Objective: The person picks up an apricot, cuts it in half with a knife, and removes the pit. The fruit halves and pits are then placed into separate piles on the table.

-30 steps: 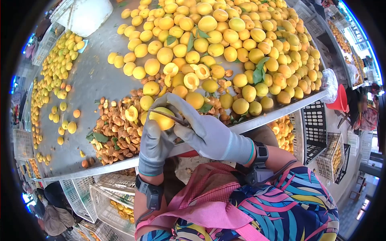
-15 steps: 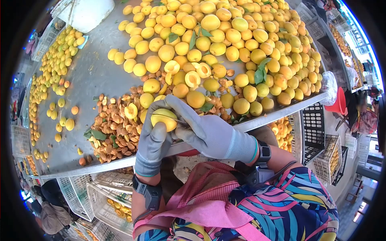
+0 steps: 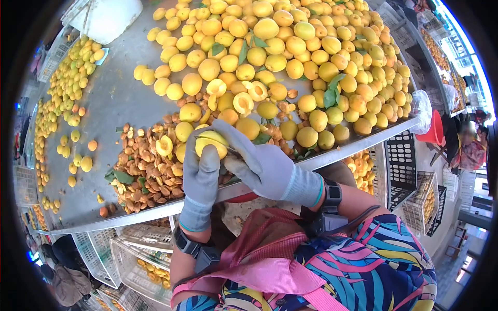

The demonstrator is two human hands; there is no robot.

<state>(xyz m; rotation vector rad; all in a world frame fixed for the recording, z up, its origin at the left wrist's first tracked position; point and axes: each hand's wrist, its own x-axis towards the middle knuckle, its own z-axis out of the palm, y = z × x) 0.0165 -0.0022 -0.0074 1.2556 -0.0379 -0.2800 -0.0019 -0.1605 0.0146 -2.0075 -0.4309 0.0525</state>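
Both my hands wear grey gloves and meet at the table's front edge. My left hand (image 3: 200, 179) is closed around a yellow apricot (image 3: 211, 145), its thumb pressed on the near side. A cut line runs across the fruit, and its two halves look slightly parted. My right hand (image 3: 272, 168) is closed beside it, its fingers touching the apricot's right side. A thin dark blade of a small knife (image 3: 234, 152) shows between the right fingers; its handle is hidden. Just left of my hands lies a heap of brown apricot stones (image 3: 148, 179).
Whole apricots (image 3: 321, 57) are piled over the metal table (image 3: 122, 85), with several cut halves (image 3: 243, 102) near the stones. A white container (image 3: 111, 18) stands at the far left. Crates (image 3: 140, 262) with apricot halves sit below the edge. A red bucket (image 3: 432, 129) is at right.
The apricot has turned slightly in my left hand, and its cut shows wider. Less of the blade shows now. The view has shifted a little.
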